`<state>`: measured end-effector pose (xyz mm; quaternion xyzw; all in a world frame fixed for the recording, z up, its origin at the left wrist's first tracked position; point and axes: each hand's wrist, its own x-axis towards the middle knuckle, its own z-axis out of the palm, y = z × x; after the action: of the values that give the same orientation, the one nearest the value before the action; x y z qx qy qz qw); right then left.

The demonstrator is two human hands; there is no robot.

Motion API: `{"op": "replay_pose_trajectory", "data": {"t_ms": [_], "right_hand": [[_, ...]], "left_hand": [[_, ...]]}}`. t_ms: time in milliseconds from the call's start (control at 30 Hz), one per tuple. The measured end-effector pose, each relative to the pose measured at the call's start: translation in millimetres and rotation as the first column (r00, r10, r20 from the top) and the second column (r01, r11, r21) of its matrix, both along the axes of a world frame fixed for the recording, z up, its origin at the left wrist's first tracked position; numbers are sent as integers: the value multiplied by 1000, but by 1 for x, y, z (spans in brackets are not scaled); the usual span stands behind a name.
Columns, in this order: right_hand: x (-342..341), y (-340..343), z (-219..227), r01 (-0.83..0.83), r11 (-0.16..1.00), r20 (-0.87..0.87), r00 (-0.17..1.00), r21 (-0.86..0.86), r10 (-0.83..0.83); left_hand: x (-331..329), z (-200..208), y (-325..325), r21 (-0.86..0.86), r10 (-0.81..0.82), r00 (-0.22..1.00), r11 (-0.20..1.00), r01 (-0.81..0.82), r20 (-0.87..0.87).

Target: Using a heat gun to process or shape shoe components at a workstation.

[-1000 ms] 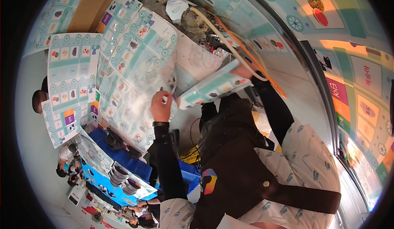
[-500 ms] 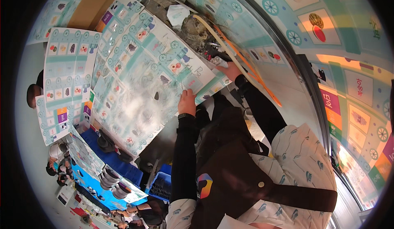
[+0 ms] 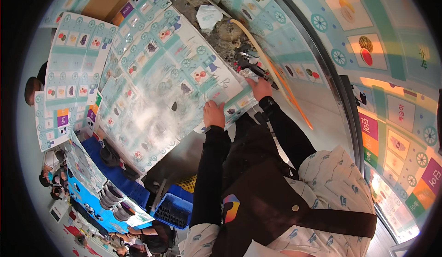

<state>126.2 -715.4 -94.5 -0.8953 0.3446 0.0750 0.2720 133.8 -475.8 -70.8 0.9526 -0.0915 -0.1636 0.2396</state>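
Several large printed sheets [image 3: 152, 96] with pale teal patterns and fruit pictures cover the work surface before me. My left hand [image 3: 214, 114] lies on their near edge, fingers resting on the paper. Farther right, my right hand [image 3: 261, 89] is at the sheets' right end, its fingers stretched onto the edge. Just beyond it lies a black hand tool [image 3: 252, 67] with a red part, beside a small crumpled clear wrapping [image 3: 245, 74]. Neither hand visibly holds anything. A small dark piece [image 3: 174, 106] sits on the sheets.
A cream and orange hose [image 3: 271, 63] curves along the right side. A white mask-like piece [image 3: 208, 17] lies on the dirty ledge. More printed sheets [image 3: 76, 63] stand on the left. Below them are a blue crate [image 3: 172, 208] and other people [image 3: 154, 238].
My right hand has drawn back from the tools to the sheets' edge, uncovering the black tool. My left hand stays at the near edge. The view has shifted slightly.
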Motion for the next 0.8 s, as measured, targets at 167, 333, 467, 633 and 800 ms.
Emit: {"op": "replay_pose_trajectory", "data": {"t_ms": [167, 333, 467, 633, 800], "right_hand": [[-9, 2, -12, 32, 999, 333, 942, 44, -45], [16, -1, 1, 207, 920, -182, 971, 334, -152], [15, 7, -15, 275, 960, -214, 936, -54, -280], [-9, 48, 42, -95, 938, -230, 973, -332, 17], [23, 65, 50, -550, 834, -92, 829, 44, 552]], "left_hand": [[7, -3, -12, 116, 183, 982, 976, -187, 44], [9, 0, -1, -12, 216, 976, 976, -217, -39], [15, 4, -13, -73, 197, 977, 976, -204, -85], [11, -1, 2, 8, 258, 962, 966, -258, -85], [13, -3, -10, -7, 234, 969, 972, -235, -76]]}}
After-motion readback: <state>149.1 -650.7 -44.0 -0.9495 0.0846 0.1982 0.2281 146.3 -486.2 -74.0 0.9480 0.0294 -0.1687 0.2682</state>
